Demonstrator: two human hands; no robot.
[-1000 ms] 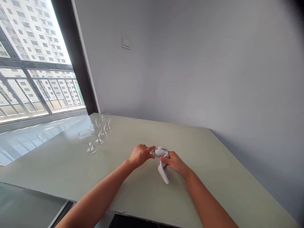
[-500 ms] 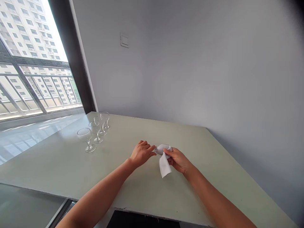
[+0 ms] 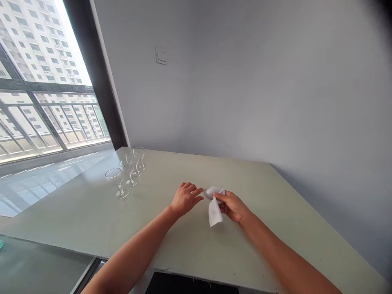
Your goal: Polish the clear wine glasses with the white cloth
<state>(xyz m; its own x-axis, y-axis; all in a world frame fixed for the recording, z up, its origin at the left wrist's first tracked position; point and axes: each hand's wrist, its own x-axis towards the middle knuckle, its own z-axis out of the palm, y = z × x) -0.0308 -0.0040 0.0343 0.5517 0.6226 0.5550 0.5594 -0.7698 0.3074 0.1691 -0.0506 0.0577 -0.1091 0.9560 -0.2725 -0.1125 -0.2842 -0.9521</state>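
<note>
My right hand (image 3: 232, 205) is closed on a stemmed glass (image 3: 211, 192) through a white cloth (image 3: 215, 212). The glass is tilted on its side above the table, its bowl towards my right hand and its stem pointing left. Part of the cloth is tucked at the bowl's mouth, and a loose end hangs below. At the stem end is my left hand (image 3: 185, 199), thumb and forefinger spread apart. The glass's foot is hard to make out there, and I cannot tell whether the fingertips touch it.
Several clear stemmed glasses stand upright in a row at the left of the pale table (image 3: 245, 249), the nearest glass (image 3: 114, 173) closest to me. The table's front edge is below my forearms. A grey wall (image 3: 245, 81) rises behind, and a window (image 3: 45, 102) is at the left.
My left thumb and forefinger have spread wider at the stem end. My right hand keeps its hold on the glass and cloth. The whole view has shifted slightly.
</note>
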